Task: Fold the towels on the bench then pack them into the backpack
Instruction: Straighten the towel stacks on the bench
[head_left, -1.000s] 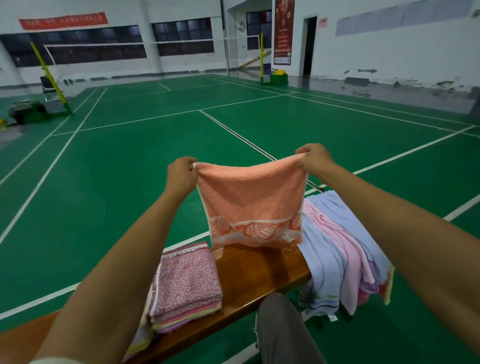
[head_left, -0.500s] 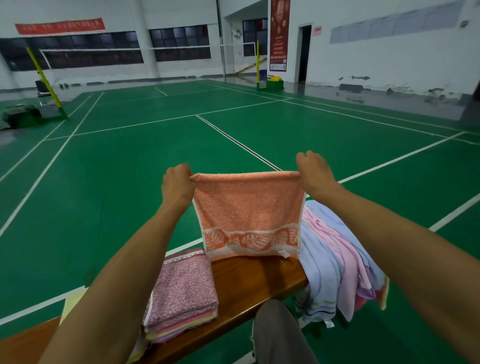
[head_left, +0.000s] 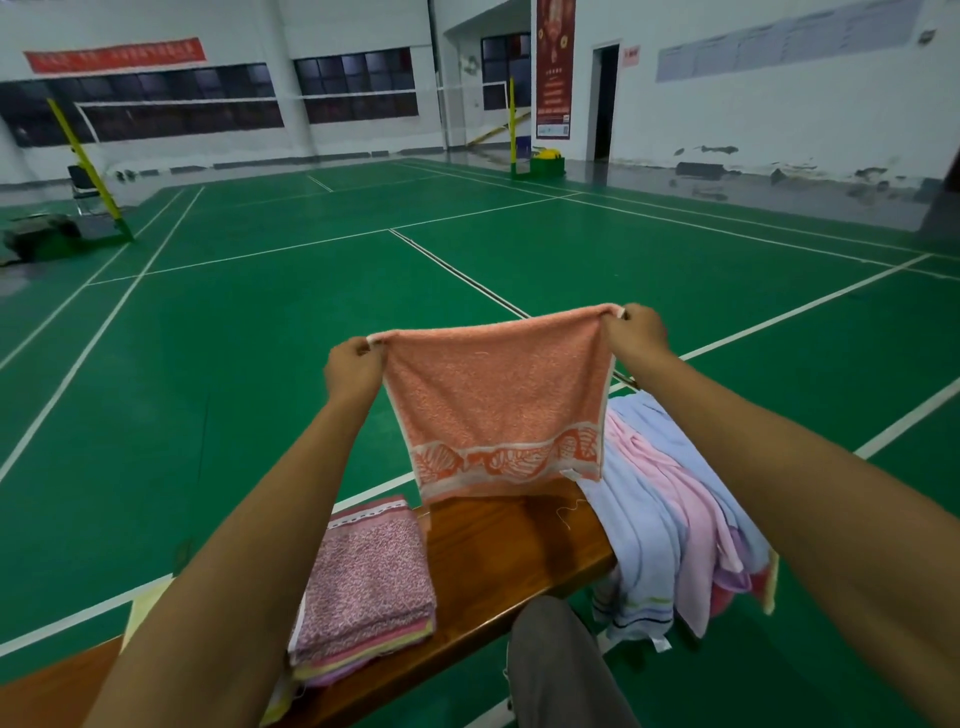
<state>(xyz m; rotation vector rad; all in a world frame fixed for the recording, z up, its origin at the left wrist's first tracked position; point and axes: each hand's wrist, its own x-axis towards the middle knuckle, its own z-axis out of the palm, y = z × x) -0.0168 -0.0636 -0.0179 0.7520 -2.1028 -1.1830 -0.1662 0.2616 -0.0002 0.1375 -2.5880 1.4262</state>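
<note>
Terry orange towel (head_left: 496, 400) hangs square; left hand (head_left: 353, 366) and right hand (head_left: 640, 332) pinch its top corners.

Dim, even indoor light (edges bowed, slightly soft).

A folded stack (head_left: 363, 587) lies on the bench (head_left: 498, 561) at lower centre; an unfolded heap (head_left: 670, 519) drapes its right end; the held towel (head_left: 493, 400) hangs above between them.

Orange leaf-bordered towel (head_left: 498, 405) hangs above the bench (head_left: 498, 551), between folded stack (head_left: 363, 587) and unfolded heap (head_left: 675, 519).
</note>
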